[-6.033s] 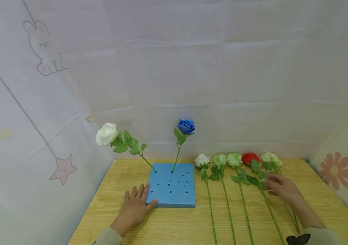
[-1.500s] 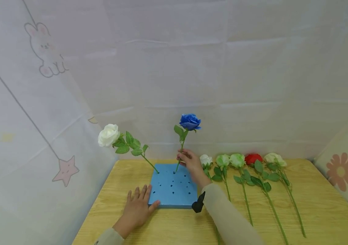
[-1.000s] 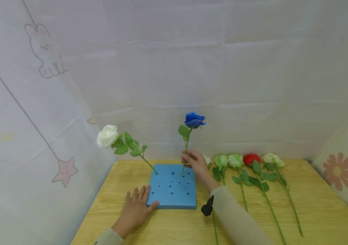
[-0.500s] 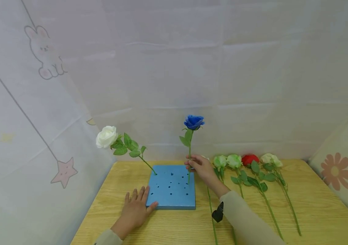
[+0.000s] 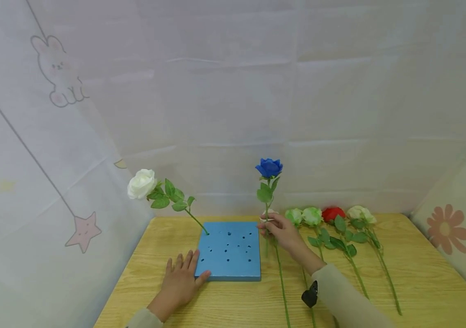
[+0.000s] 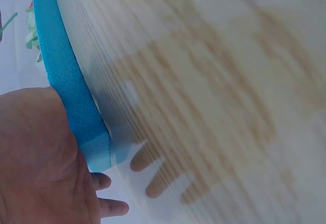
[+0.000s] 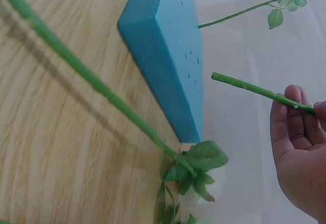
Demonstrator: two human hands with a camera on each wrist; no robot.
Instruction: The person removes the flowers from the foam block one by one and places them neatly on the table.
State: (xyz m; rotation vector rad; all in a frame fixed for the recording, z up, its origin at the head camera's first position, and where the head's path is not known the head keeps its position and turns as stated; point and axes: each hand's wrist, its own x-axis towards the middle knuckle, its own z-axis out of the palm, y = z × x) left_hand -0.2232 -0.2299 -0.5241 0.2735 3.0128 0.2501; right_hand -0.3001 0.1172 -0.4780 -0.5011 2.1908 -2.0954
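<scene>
My right hand [image 5: 285,231] pinches the green stem of a blue rose [image 5: 269,168] and holds it upright just right of the blue foam block [image 5: 233,269]. In the right wrist view the cut lower end of its stem [image 7: 244,85] hangs free, clear of the block. A white rose [image 5: 142,184] is stuck in the block's back left hole and leans left. My left hand [image 5: 180,283] rests at the block's left edge with fingers spread and thumb along the front corner. In the left wrist view its palm [image 6: 38,147] lies against the block's side.
Right of the block several roses lie on the wooden table [image 5: 224,303]: green-white ones [image 5: 312,216], a red one [image 5: 333,214] and a cream one [image 5: 361,214]. A white rose is partly hidden behind my right hand. A white cloth hangs behind the table.
My right hand came from the lying roses to the blue rose, drew it out of the block's back hole and carried it right, past the block's edge. The left hand stays put.
</scene>
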